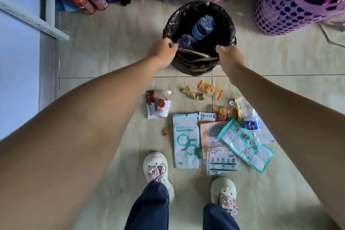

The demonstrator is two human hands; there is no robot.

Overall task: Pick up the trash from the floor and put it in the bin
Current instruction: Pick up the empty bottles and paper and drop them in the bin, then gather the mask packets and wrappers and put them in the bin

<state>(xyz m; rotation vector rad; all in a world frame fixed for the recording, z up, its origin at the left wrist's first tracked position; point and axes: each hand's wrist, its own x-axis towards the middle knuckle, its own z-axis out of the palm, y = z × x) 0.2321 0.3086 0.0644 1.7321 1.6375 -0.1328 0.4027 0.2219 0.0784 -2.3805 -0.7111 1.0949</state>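
Both hands closed on a flat brown cardboard piece (194,55), left hand (163,50) and right hand (226,56) gripping opposite ends over the black-bagged round bin (229,30). Long axis running nine to three, across the rim. Remaining wrappers at six o'clock; small clear bottle (164,105) nearer the left.

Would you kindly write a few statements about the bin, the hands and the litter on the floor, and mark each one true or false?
1. Both hands, left and right, are at the near rim of the round bin lined with a black plastic bag. True.
2. The bin is empty. False: crumpled blue plastic bottles and brown cardboard lie inside.
3. The white KN95 mask packet lies on the floor. True.
4. The small clear bottle with a red label stands upright. False: it lies on its side.
5. The purple perforated basket stands to the bin's left. False: it is on its right.
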